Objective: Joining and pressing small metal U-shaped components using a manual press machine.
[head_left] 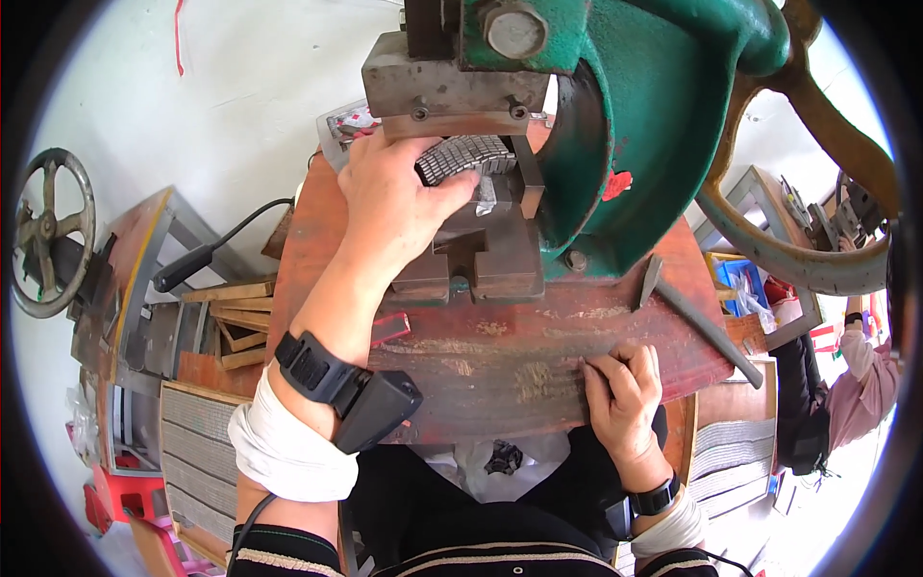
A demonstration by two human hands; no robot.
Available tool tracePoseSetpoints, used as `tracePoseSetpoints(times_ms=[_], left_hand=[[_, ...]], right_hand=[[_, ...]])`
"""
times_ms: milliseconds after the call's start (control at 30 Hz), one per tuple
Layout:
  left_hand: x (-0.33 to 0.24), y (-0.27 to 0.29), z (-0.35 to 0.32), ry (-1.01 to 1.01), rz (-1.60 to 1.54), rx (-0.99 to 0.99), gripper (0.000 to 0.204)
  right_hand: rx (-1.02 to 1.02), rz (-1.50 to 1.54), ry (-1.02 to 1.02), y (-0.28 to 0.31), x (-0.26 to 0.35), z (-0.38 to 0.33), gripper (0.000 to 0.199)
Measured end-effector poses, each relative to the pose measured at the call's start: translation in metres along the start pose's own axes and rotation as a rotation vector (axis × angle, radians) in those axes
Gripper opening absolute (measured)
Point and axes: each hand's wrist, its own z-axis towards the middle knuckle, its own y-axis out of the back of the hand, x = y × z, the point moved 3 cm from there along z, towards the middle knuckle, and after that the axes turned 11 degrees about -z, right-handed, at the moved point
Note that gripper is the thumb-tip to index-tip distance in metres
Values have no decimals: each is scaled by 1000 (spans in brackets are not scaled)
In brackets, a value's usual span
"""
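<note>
Head view: left hand (399, 197) grasping a curved ribbed metal piece (463, 157) on the die block (481, 252) under the green press (625, 125), at the surface's (500, 361) far edge. Right hand (623, 389) clenched at the near edge, holding nothing visible. Hammer (697, 322) toward the right edge.

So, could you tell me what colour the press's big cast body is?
Green, with chipped paint; the press body shows best in the head view.

I am counting one green press (635, 115), two handwheels (43, 231), one hammer (697, 322), one ribbed strip (461, 157), and two wristwatches (312, 367).
</note>
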Motion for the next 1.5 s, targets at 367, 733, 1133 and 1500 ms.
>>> tracePoseSetpoints(times_ms=[367, 733, 1133, 1500], left_hand=[[-21, 77, -121, 373, -559, -87, 40], [-33, 3, -173, -63, 139, 348, 47], [-35, 5, -178, -30, 207, 270, 50], [-29, 7, -186, -54, 171, 230, 51]], right_hand=[[76, 140, -63, 16, -22, -5, 17], [462, 514, 383, -11, 52, 49, 61], [638, 586, 205, -33, 40, 44, 64], [251, -123, 481, -14, 61, 16, 44]])
